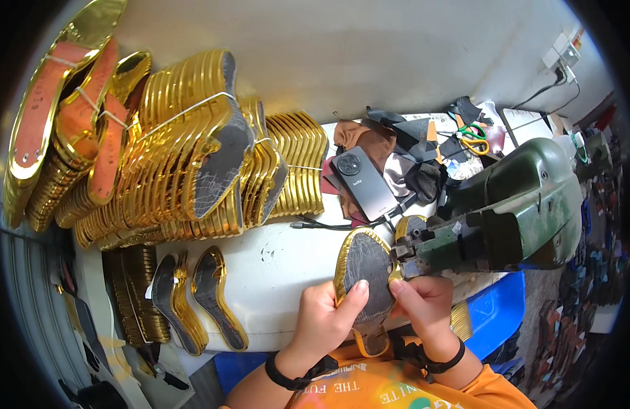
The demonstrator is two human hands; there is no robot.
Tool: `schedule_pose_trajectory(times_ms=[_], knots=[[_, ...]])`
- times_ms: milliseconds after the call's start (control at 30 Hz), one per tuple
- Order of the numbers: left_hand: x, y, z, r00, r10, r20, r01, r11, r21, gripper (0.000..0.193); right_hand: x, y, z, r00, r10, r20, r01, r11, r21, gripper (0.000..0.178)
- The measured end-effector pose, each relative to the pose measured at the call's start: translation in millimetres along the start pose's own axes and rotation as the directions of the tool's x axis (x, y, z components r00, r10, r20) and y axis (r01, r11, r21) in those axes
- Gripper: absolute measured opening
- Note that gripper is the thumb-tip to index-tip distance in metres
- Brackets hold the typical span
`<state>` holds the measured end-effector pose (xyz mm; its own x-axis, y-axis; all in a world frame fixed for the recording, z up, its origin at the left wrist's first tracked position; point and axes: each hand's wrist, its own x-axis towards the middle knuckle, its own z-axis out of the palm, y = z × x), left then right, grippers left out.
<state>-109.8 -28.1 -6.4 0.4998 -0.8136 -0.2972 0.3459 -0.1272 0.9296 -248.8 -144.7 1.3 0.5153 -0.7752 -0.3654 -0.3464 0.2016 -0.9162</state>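
Both my hands hold a shoe insole [367,267] with a dark grey, crackled face and a gold folded rim. My left hand [326,315] grips its left edge, thumb pressed on the grey face. On the opposite edge, my right hand [425,305] pinches the gold rim between thumb and fingers. The insole's right edge lies against the working head [405,252] of a dark green machine [516,211]; whether it sits inside the head is hidden. Left of my hands, a loose gold-rimmed insole [219,298] rests beside a small stack of similar insoles [180,303].
Tied bundles of gold insoles [171,150] fill the table's back left. A phone [362,183] with a cable lies behind the insole, among fabric scraps [417,136] and scissors [473,140]. A blue bin [500,315] stands under the machine, right of my hands.
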Motion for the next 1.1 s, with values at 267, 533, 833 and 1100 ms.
schedule_pose_trajectory(times_ms=[267, 533, 833, 1100], knots=[[-5.0, -12.1, 6.4, 0.986, 0.123, -0.111, -0.126, 0.992, -0.023, 0.030, -8.5, 0.0, 10.8, 0.994, -0.070, -0.085, 0.074, 0.996, 0.043, 0.038], [-76.3, -46.0, 6.8, 0.945, 0.254, -0.209, -0.268, 0.962, -0.044, 0.033, -41.3, 15.6, 3.8, 0.891, -0.276, 0.360, 0.223, 0.958, 0.183, 0.033], [-97.4, -46.1, -1.2, 0.907, 0.381, -0.181, -0.373, 0.925, 0.079, 0.039, -63.2, 8.0, 11.8, 0.659, -0.645, 0.387, 0.712, 0.701, -0.046, 0.014], [-102.3, -17.1, -4.4, 0.927, 0.376, 0.012, -0.372, 0.912, 0.175, 0.082, -76.8, -0.9, 13.6, 0.451, -0.778, 0.436, 0.881, 0.310, -0.358, 0.016]])
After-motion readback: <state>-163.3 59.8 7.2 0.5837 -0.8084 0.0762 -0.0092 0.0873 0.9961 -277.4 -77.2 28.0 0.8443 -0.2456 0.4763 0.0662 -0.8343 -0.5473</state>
